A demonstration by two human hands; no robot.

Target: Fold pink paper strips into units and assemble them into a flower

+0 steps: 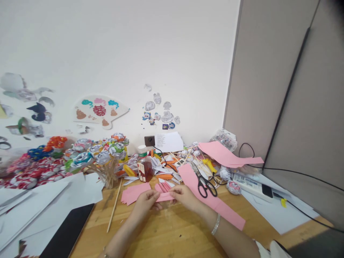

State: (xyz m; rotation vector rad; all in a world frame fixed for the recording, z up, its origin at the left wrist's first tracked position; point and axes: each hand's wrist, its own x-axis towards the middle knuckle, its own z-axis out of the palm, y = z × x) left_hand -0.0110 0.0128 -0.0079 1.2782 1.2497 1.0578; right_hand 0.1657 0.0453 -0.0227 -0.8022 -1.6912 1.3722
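Observation:
Between my two hands stretches a small strip of pink paper [165, 196], held level over the wooden table. The fingers of my left hand [147, 201] pinch its left end. At the other end, my right hand [184, 197] grips it between thumb and fingers. Just behind it lie several folded pink paper pieces [162, 186]. A stack of pink paper squares [135, 192] is beside my left hand. To the right, black-handled scissors [205, 184] rest on a long pink paper sheet [224, 211].
A wooden stick [114, 206] and a black tablet-like slab [70, 229] lie left, near white sheets [34, 204]. Paper flowers [104, 154], a bundle of sticks [106, 173] and a jar [144, 166] stand behind. A power strip [251, 188] with cables lies right.

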